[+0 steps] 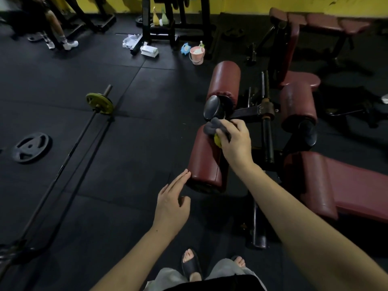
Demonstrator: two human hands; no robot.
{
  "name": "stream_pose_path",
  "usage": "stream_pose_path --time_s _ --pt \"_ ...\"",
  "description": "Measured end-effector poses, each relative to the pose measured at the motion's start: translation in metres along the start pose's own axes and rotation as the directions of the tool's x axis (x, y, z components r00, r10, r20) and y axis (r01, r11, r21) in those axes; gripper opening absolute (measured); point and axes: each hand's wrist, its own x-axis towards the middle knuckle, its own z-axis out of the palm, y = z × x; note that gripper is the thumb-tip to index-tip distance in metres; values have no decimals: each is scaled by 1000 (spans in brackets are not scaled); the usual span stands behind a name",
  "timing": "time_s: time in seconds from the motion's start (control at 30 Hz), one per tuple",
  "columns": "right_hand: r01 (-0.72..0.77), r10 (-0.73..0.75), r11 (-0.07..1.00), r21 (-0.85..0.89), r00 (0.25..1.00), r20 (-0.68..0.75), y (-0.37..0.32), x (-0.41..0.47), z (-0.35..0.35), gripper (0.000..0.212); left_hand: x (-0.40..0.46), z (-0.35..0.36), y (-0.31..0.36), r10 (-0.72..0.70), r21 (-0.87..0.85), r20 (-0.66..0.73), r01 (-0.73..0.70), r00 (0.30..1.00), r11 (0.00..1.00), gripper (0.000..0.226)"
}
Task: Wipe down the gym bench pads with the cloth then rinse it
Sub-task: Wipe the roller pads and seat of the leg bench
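My right hand point(236, 141) grips a bunched grey and yellow cloth point(212, 128) and presses it on the far end of the nearest dark red roller pad point(204, 160). My left hand point(173, 201) hovers open just left of that pad's near end, fingertips almost touching it. A second roller pad point(224, 79) lies beyond, with a black end cap point(212, 107) between the two. A third roller pad point(298, 103) sits to the right. The long red bench pad point(340, 183) stretches off at the right.
A pink bucket point(197, 54) stands on the floor at the back, beside a blue item. A barbell point(84, 131) with a yellow plate and a loose black plate point(30, 147) lie at the left. Another person's legs point(57, 30) are at the top left. Black racks line the yellow wall.
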Motion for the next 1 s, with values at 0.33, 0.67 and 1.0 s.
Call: stream_pose_path --time_s 0.33,0.67,1.0 --pt "-44 43 999 22 998 36 10 -35 -9 47 -1 4 17 153 150 -28 -147 988 978 69" --pt "93 -94 995 -46 996 -8 9 -6 -5 31 1 0 20 132 137 -27 -127 991 982 67" --pt "137 -137 990 43 990 5 -11 -118 -20 35 3 -3 19 3 -59 -30 -5 1000 998 70"
